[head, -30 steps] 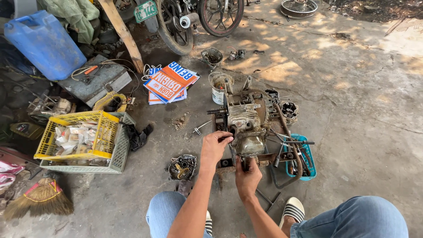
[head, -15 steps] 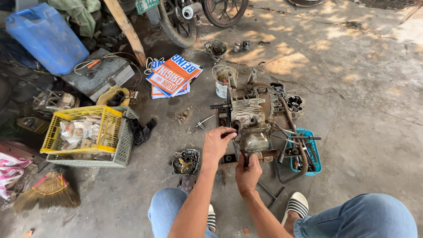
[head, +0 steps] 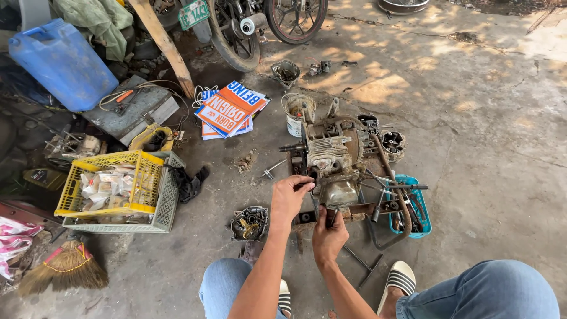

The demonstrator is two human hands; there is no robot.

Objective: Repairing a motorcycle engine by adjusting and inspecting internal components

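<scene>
A grimy motorcycle engine block [head: 338, 160] stands on the concrete floor between my knees. My left hand [head: 289, 198] grips its near left side, fingers curled on the casing edge. My right hand [head: 329, 235] is closed around a dark tool handle pressed up against the engine's underside. A round engine cover [head: 250, 223] lies on the floor to the left of my hands. A long bent metal bar [head: 394, 195] runs along the engine's right side.
A blue tray [head: 422, 218] of tools sits to the right. To the left stand a yellow crate [head: 109, 183] stacked in a grey one, a blue jerrycan [head: 62, 65], a stack of orange booklets [head: 230, 109], a small paint can [head: 297, 115] and a broom [head: 62, 269]. A motorcycle wheel [head: 233, 38] is beyond.
The view has tilted slightly, shifting the scene lower. My left hand stays on the engine's side and my right hand stays on the tool below it.
</scene>
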